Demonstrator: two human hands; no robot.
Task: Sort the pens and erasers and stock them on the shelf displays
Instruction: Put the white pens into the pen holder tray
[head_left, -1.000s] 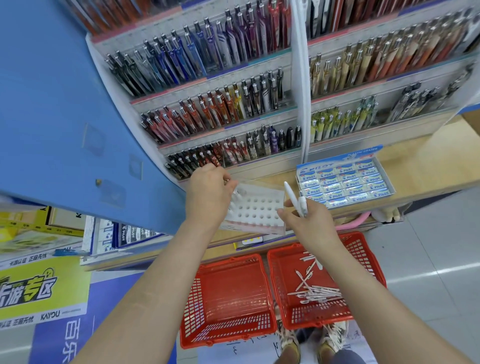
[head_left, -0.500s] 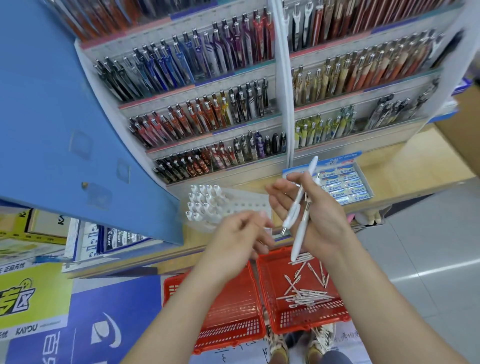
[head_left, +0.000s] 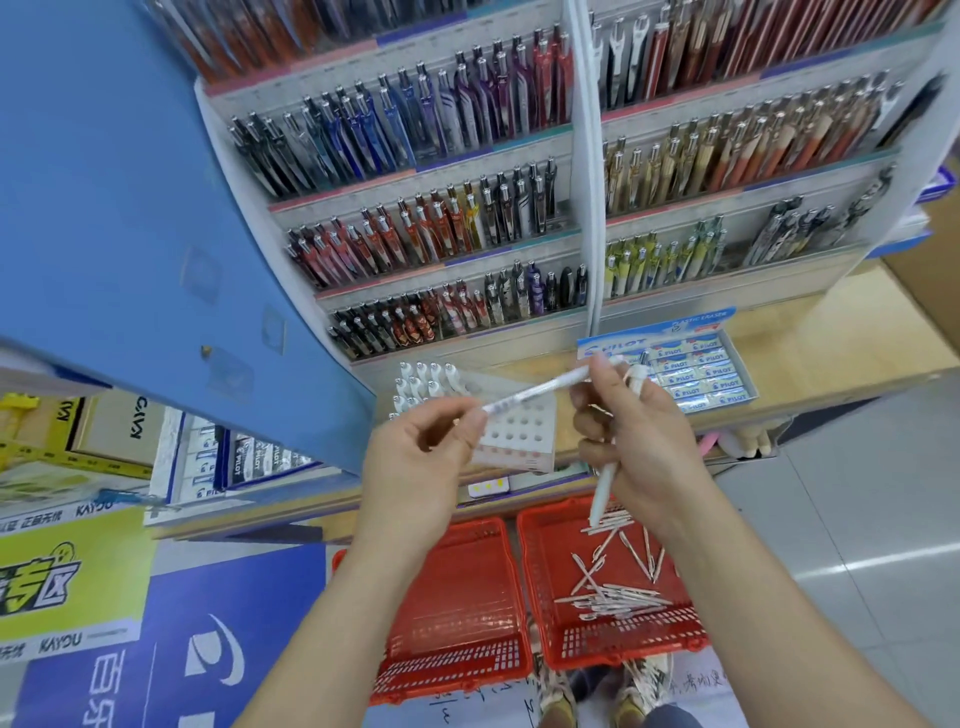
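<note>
Left hand (head_left: 415, 467) pinches one end of a white pen (head_left: 535, 389); right hand (head_left: 639, 447) grips its other end plus a second pen (head_left: 602, 488).

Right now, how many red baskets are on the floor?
2. The left basket sits on the floor; the right basket beside it holds loose white pens. None looks hidden.

A single wide-angle camera, worn on the person's head, looks forward and steeply down. The left hand (head_left: 415, 467) and right hand (head_left: 644, 447) sit close at centre frame. The shelf display (head_left: 584, 156) rises just behind them, bowed by the lens. Two red baskets (head_left: 457, 587) and the wearer's shoes (head_left: 558, 696) lie far below.
</note>
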